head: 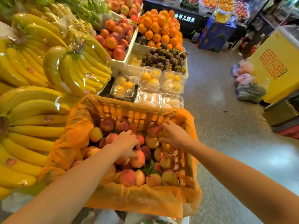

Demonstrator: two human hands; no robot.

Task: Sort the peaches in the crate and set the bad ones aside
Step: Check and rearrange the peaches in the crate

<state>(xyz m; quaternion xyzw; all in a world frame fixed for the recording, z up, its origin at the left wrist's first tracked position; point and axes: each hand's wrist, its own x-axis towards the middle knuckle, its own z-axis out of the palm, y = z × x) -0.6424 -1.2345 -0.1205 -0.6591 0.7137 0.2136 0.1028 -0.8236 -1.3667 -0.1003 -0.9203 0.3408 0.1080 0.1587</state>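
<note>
Two hands are sunk in the orange-lined crate [113, 198] at lower centre: left hand [125, 143] spread over peaches [137, 159], right hand [174, 136] closed on one peach [154, 129] (bruising is risked if squeezed).

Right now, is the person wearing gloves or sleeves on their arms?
No. The left hand and right hand are both bare, with no gloves, rings, watch or bracelets showing. Both forearms are uncovered as far as the picture reaches, so no sleeve is visible.
</note>
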